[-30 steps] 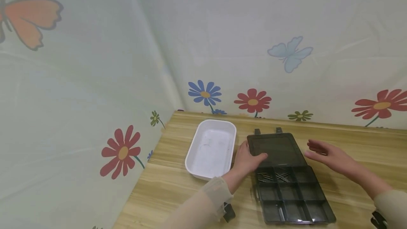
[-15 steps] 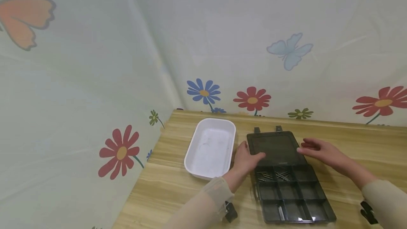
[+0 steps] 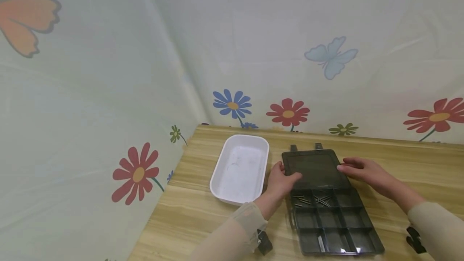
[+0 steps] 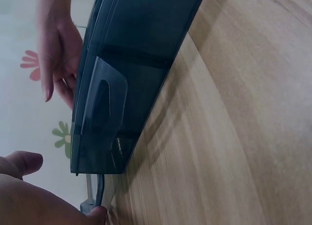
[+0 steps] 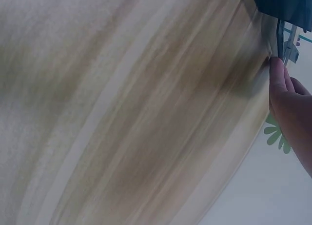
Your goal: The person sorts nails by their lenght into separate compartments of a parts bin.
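Observation:
A dark translucent compartment box (image 3: 357,216) stands on the table with its lid (image 3: 315,168) folded back flat behind it. Several thin metal pins (image 3: 322,200) lie in two of its back compartments. My left hand (image 3: 280,182) is at the lid's left edge, thumb over the top. In the left wrist view, its fingertip touches the lid's edge and the thumb (image 4: 27,162) is raised off it. At the lid's right edge is my right hand (image 3: 371,176). The right wrist view has its fingertips (image 5: 276,66) right at that edge.
A white rectangular tray (image 3: 237,172) sits left of the box. Behind the wooden table (image 3: 181,212) hangs a pale curtain (image 3: 253,51) printed with flowers and butterflies. A side latch (image 4: 105,103) sticks out from the box wall.
My right hand has moved left, from beside the lid to its right edge. The left hand has stayed at the lid's left edge. Box and tray have not moved.

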Tool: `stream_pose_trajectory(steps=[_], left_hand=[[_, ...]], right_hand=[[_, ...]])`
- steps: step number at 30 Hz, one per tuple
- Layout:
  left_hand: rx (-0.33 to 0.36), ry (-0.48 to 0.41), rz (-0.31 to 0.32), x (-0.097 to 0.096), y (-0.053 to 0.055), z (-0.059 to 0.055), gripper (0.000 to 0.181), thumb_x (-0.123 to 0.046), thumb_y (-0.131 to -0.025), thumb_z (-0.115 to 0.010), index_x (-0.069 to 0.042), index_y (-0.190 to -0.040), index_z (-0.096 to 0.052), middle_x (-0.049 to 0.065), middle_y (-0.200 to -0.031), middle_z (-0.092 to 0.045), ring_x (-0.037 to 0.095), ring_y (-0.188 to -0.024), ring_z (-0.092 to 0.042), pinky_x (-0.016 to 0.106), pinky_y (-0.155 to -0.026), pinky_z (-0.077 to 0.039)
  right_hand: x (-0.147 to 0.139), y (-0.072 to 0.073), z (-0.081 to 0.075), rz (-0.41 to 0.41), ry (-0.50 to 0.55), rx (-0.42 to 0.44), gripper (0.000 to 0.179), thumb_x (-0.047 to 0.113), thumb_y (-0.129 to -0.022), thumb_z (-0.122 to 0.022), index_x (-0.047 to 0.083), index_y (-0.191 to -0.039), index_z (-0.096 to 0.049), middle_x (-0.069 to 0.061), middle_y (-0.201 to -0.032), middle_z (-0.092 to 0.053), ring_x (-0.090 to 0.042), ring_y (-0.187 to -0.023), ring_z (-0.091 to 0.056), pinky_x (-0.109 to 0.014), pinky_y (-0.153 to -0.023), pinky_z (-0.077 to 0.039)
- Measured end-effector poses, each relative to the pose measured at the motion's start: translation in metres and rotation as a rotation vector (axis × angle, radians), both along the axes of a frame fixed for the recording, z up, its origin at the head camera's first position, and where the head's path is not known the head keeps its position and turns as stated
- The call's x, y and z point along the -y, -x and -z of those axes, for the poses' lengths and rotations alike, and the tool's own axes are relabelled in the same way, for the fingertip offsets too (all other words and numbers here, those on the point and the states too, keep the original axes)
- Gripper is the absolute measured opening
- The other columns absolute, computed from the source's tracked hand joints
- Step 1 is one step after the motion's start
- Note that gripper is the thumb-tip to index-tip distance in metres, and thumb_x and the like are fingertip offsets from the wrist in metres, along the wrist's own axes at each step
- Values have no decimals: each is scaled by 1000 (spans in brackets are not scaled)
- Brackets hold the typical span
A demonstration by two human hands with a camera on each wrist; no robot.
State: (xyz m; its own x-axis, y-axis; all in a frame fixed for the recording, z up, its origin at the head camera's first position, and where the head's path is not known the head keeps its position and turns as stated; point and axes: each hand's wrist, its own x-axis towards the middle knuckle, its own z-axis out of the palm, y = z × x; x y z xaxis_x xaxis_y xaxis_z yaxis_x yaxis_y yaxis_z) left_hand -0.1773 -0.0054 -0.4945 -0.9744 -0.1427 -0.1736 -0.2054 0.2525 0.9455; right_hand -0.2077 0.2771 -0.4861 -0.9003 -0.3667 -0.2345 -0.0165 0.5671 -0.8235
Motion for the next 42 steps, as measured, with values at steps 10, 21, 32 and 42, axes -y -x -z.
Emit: stream_pose_trajectory(steps=[10,21,32,42], left_hand=[[-71,-27,-8,-2,-1,-5,84,-20,-70,-75,3,-142,-38,18,-141,-48,31,-127,-48,40,-105,-40],[-131,-53,4,0,0,-19,77,-17,-71,-76,4,-138,-44,12,-126,-57,28,-114,-55,39,-97,-45],[-102,-157,86,4,-4,-33,76,-15,-77,-75,1,-143,-39,11,-135,-50,28,-124,-48,42,-103,-41],[-135,-123,158,10,-11,-43,68,-14,-78,-76,-5,-139,-47,8,-136,-48,24,-123,-49,39,-102,-43]], right_hand=[[0,-3,-3,68,-14,-85,74,46,-96,-53,-4,-146,-31,-28,-146,-39,-44,-131,-40,-50,-97,-42],[1,-16,-20,99,-19,-123,75,47,-96,-51,-2,-148,-28,-27,-147,-37,-47,-132,-37,-61,-97,-37],[-6,-29,-34,78,-70,-166,65,45,-100,-44,6,-150,-30,-19,-150,-37,-43,-133,-36,-23,-84,-45],[-9,-43,-49,85,-71,-128,65,46,-100,-42,9,-151,-28,-17,-151,-36,-38,-133,-38,-31,-85,-47]])
